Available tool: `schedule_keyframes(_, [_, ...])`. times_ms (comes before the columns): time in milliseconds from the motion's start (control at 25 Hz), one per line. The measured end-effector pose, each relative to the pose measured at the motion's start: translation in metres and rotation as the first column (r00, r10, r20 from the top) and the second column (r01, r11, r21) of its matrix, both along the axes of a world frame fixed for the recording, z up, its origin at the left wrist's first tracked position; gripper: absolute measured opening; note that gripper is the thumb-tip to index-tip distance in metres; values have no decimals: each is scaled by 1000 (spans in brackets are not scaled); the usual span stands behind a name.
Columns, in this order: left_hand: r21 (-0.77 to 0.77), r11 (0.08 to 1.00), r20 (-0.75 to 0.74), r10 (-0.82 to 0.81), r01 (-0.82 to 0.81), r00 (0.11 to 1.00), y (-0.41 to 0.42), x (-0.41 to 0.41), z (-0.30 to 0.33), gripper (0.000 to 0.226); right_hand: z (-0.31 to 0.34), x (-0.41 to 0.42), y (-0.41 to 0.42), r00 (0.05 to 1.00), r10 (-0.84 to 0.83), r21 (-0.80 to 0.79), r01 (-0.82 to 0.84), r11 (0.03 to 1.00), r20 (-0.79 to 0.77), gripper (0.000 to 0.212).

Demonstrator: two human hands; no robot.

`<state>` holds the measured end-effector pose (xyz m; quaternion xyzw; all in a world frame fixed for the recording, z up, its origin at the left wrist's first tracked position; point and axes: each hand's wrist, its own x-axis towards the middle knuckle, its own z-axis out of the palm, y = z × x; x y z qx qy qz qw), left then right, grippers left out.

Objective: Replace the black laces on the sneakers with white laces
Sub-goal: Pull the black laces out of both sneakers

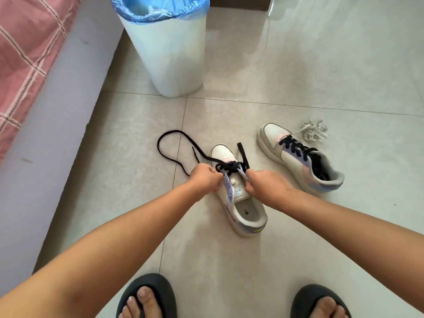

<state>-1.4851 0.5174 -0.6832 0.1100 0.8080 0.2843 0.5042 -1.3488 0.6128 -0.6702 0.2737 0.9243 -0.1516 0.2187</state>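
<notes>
Glossy pale tiles make up the floor [298,65], with a white bin [169,53] lined in blue plastic standing at the far edge and a pink checked bedcover [25,53] off to the left. Two sneakers sit on the tiles. The far sneaker [298,157], to the right, keeps its black lacing whole, and the bundle of white laces [314,131] lies just beside its toe, well apart from both hands.

The near sneaker [238,198] lies straight ahead between the arms, its long axis running away from the person, toe far and heel near. Its black lace [183,140] is out of the upper eyelets and crosses only the rows near the toe; one free end loops out over the floor to the left.

The left hand [205,177] and the right hand [266,184] are both curled closed at the eyelet flaps either side of the tongue, seemingly pinching the lace there. The remaining crossings lie just beyond the knuckles, equally near to either hand, so I judge the next pull should draw the lace up and back toward the heel.
</notes>
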Motion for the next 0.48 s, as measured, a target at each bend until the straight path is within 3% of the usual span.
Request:
schedule_keyframes(40, [19,999,-29,28,-27,999,-1,-4,-2,21,0,1,1,1000,-10,-7,10,1000,-1,12])
schedule_keyframes(200, [91,994,85,51,-59,995,-1,-4,1,23,0,2,0,1000,-24,-20,24,1000,-9,12])
schedule_keyframes(280, [121,992,30,15,-18,999,2,-1,-5,25,0,3,0,1000,-30,-21,30,999,-8,11])
schedule_keyframes(320, [139,988,-91,-54,67,994,1,-1,-6,24,0,4,1,999,-49,-29,49,998,-13,11])
schedule_keyframes(400, [87,957,-519,-195,278,832,3,-15,-11,15,-1,8,3,994,-106,-43,105,994,-29,17])
schedule_keyframes(480, [-105,892,-736,-367,440,569,7,-31,-6,27,-4,9,2,994,-105,-30,104,994,-38,22])
